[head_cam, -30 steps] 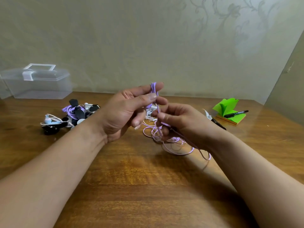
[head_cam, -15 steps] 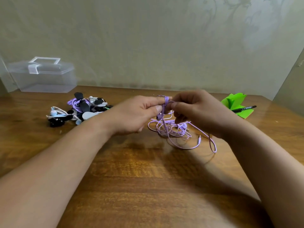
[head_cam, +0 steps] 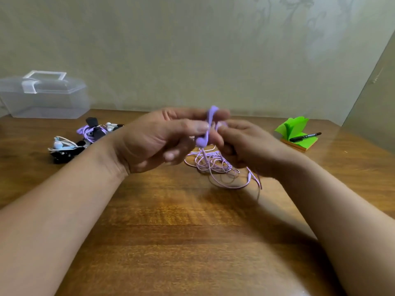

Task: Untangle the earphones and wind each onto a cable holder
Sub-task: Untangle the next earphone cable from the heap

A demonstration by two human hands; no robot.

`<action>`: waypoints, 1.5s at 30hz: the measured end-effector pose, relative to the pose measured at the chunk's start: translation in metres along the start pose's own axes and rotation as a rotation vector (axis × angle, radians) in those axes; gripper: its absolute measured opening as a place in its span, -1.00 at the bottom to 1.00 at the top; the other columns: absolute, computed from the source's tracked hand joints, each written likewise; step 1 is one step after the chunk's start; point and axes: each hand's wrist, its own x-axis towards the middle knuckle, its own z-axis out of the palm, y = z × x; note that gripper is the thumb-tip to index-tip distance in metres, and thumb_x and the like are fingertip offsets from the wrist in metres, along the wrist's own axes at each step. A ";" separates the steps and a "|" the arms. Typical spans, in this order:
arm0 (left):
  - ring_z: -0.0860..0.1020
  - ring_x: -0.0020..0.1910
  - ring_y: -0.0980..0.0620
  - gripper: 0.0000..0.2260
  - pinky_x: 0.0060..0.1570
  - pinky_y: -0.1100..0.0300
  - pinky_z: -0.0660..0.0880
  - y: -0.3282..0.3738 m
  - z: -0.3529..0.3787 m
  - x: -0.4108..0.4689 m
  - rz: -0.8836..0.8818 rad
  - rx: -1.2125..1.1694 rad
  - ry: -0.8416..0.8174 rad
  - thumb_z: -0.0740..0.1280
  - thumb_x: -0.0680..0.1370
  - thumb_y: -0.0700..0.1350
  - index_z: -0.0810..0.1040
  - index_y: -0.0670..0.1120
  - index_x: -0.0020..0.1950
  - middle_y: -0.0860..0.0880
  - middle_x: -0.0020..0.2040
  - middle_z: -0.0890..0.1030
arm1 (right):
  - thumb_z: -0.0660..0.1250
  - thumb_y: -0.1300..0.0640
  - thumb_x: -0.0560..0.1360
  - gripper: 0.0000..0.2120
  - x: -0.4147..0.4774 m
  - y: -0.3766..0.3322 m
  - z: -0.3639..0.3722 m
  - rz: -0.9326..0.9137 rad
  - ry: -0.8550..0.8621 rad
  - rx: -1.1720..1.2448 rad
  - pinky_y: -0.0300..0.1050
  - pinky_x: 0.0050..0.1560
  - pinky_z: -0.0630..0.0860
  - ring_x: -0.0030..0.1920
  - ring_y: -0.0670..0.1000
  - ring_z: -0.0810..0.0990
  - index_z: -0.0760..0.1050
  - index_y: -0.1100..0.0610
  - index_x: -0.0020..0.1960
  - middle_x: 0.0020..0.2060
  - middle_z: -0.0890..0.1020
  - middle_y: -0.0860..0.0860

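While the holder (head_cam: 210, 122) stands pinched between thumb and fingers of the left hand (head_cam: 154, 142), the right hand (head_cam: 241, 144) closes curled fingers on the cable (head_cam: 213, 167) touching it; blur hides the finer contact. Nearly all the cable lies in loose, tangled loops on the table (head_cam: 192, 242), at six o'clock of the hands. Judgement: winding of this set has barely begun. A pile (head_cam: 85, 135) at ten o'clock appears already wound. Further out: box (head_cam: 42, 99) at ten o'clock, notes (head_cam: 295, 127) and pen (head_cam: 305, 136) at two.

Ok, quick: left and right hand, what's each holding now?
Left hand: pinches the purple cable holder.
Right hand: pinches the purple earphone cable, blurred.
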 end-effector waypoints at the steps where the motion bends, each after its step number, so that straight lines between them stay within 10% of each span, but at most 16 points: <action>1: 0.26 -0.62 0.17 -0.69 -0.56 0.24 0.06 0.000 -0.003 0.001 0.029 -0.069 0.032 0.28 0.59 -0.16 0.67 -0.03 0.29 -0.03 -0.11 0.70 | 0.20 -0.21 0.68 -0.57 -0.001 0.003 0.005 0.004 -0.027 -0.150 -0.21 -0.46 0.18 -0.46 -0.08 0.25 0.58 0.08 -0.14 -0.42 0.34 -0.05; 8: 0.23 -0.63 0.18 -0.74 -0.54 0.20 0.03 -0.007 -0.010 0.010 0.049 -0.029 0.345 0.26 0.67 -0.17 0.62 -0.09 0.32 -0.09 -0.01 0.72 | 0.10 -0.19 0.71 -0.56 -0.006 -0.007 0.023 -0.021 -0.025 -0.593 -0.39 -0.27 0.35 -0.33 -0.26 0.52 0.61 0.08 0.02 -0.40 0.54 -0.37; 13: 0.43 -0.61 0.26 -0.67 -0.50 0.52 0.32 -0.005 0.003 0.010 0.068 0.331 0.443 0.22 0.67 -0.34 0.55 -0.17 0.41 -0.21 0.12 0.69 | 0.17 -0.14 0.71 -0.66 -0.007 -0.018 0.021 -0.026 -0.012 -0.756 -0.41 -0.28 0.35 -0.31 -0.35 0.49 0.59 0.05 -0.01 -0.43 0.50 -0.48; 23: 0.20 -0.62 0.16 -0.73 -0.60 0.31 0.15 -0.009 -0.013 0.012 0.054 0.087 0.453 0.29 0.68 -0.08 0.59 -0.04 0.37 -0.07 0.16 0.72 | 0.12 -0.26 0.68 -0.63 -0.013 -0.018 0.037 -0.068 -0.140 -0.863 -0.08 -0.02 0.51 -0.09 -0.12 0.58 0.58 -0.07 0.00 -0.16 0.62 -0.11; 27: 0.44 -0.58 0.30 -0.74 -0.49 0.52 0.31 -0.010 -0.004 0.009 0.009 0.325 0.470 0.28 0.67 -0.29 0.59 -0.21 0.34 -0.14 0.20 0.69 | 0.17 -0.20 0.68 -0.66 -0.016 -0.028 0.030 -0.120 -0.067 -0.781 -0.32 -0.23 0.38 -0.26 -0.24 0.52 0.58 -0.05 -0.08 -0.31 0.59 -0.30; 32: 0.26 -0.16 0.34 -0.68 -0.22 0.49 0.15 -0.013 -0.012 0.006 -0.094 0.493 0.363 0.25 0.70 -0.24 0.53 -0.09 0.45 0.31 -0.07 0.63 | 0.28 -0.14 0.65 -0.67 -0.012 -0.031 0.005 -0.256 0.175 -0.691 -0.21 -0.42 0.27 -0.43 -0.11 0.35 0.60 0.06 -0.12 -0.46 0.45 -0.13; 33: 0.14 -0.40 0.00 -0.71 -0.34 0.40 0.31 -0.013 -0.012 0.006 -0.123 0.545 0.308 0.24 0.71 -0.19 0.57 -0.02 0.41 0.19 -0.02 0.73 | 0.30 -0.12 0.65 -0.68 -0.012 -0.031 0.000 -0.264 0.225 -0.656 -0.22 -0.44 0.23 -0.45 -0.12 0.32 0.59 0.08 -0.12 -0.47 0.42 -0.11; 36: 0.31 -0.47 0.00 -0.72 -0.42 0.16 0.29 -0.012 -0.006 0.003 -0.141 0.581 0.127 0.20 0.73 -0.11 0.58 0.07 0.39 0.11 0.04 0.72 | 0.32 -0.08 0.66 -0.72 -0.010 -0.030 -0.007 -0.252 0.320 -0.561 -0.28 -0.49 0.19 -0.50 -0.13 0.29 0.62 0.08 -0.09 -0.53 0.38 -0.11; 45: 0.22 -0.55 0.10 -0.69 -0.53 0.28 0.17 -0.002 0.001 0.002 -0.018 0.193 -0.017 0.29 0.61 -0.11 0.62 -0.05 0.34 -0.10 0.17 0.72 | 0.33 -0.02 0.66 -0.73 0.002 -0.006 -0.006 -0.133 0.156 -0.002 -0.24 -0.51 0.17 -0.51 -0.07 0.22 0.53 0.13 -0.12 -0.46 0.30 0.02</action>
